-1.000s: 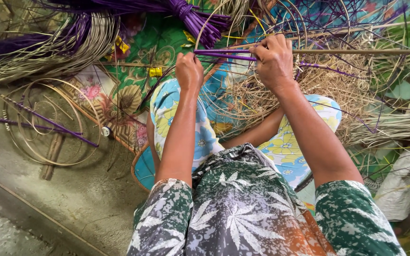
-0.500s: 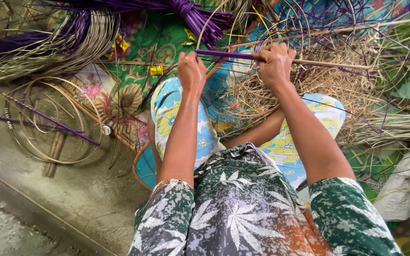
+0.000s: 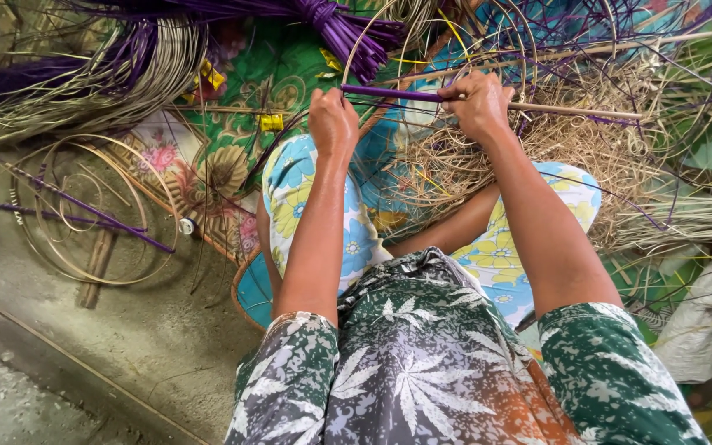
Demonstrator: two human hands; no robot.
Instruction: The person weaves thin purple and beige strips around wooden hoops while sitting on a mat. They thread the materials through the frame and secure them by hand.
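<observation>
Nearest to the camera, a green leaf-print shirt is seen, with blue flowered trousers over crossed legs. Beyond the knees, both arms are stretched forward. The left hand is closed into a fist, and the purple-wrapped end of a long thin stick is held in it. The right hand is clenched around the same stick further along. The stick is laid crosswise, from left to right, and its bare tan part is poked out past the right hand. So the free end is nearer to the right hand. Under the hands, a heap of dry straw is piled. Farther off, a bundle of purple strips is laid on a green patterned cloth.
</observation>
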